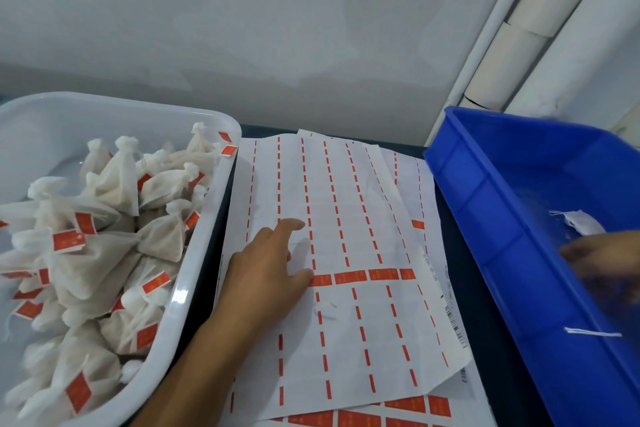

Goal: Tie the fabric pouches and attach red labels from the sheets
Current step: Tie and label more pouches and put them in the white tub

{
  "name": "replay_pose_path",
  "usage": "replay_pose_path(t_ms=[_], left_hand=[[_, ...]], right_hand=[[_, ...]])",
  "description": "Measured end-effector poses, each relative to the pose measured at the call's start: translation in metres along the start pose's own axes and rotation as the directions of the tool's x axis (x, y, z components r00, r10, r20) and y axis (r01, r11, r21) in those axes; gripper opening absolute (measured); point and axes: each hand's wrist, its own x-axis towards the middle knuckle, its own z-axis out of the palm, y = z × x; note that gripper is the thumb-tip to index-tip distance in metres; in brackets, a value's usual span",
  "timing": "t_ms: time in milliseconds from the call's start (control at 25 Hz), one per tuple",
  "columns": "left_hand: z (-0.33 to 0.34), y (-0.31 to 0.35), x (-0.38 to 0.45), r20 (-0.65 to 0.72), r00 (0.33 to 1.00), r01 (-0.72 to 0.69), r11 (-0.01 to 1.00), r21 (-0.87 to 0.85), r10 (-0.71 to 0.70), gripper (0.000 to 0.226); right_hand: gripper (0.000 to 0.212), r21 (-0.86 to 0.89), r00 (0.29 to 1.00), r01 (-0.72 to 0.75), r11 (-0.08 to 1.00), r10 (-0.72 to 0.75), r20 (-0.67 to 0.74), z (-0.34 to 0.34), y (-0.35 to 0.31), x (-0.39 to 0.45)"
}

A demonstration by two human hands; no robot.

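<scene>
My left hand (266,263) lies flat on the top label sheet (346,218), fingers straight, thumb tip touching the left end of a row of red labels (360,276). Most of that sheet is peeled, with only thin red strips left. My right hand (595,260) reaches into the blue bin (485,204) and is blurred; its fingers are hard to make out. A white untied pouch (581,222) lies just above it in the bin. Tied white pouches with red labels (114,239) fill the white tub (204,246) at the left.
More label sheets (381,416) with full red rows stick out under the top sheet at the front. A loose white string (592,333) lies in the blue bin. White pipes (540,28) run up the wall at the back right.
</scene>
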Motion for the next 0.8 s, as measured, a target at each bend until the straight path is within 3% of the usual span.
replay_pose_path(t_ms=[200, 440, 600, 800], left_hand=[[0.004, 0.0, 0.0, -0.009, 1.0, -0.014, 1.0, -0.004, 0.014, 0.074], [0.004, -0.002, 0.002, -0.017, 1.0, -0.011, 1.0, 0.003, 0.011, 0.073], [0.006, -0.003, 0.004, -0.022, 1.0, -0.02, 1.0, 0.004, 0.02, 0.071], [0.007, -0.002, 0.004, -0.022, 1.0, -0.019, 1.0, 0.011, 0.019, 0.07]], right_hand=[[0.026, 0.217, 0.96, 0.169, 0.961, -0.112, -0.256, 0.012, -0.014, -0.003], [0.015, 0.342, 0.94, 0.257, 0.904, -0.152, -0.305, 0.023, -0.036, -0.018], [0.021, 0.541, 0.935, 0.316, 0.779, -0.157, -0.318, 0.028, -0.044, -0.024], [0.031, 0.788, 0.937, 0.321, 0.525, -0.054, -0.345, 0.03, -0.047, -0.024]])
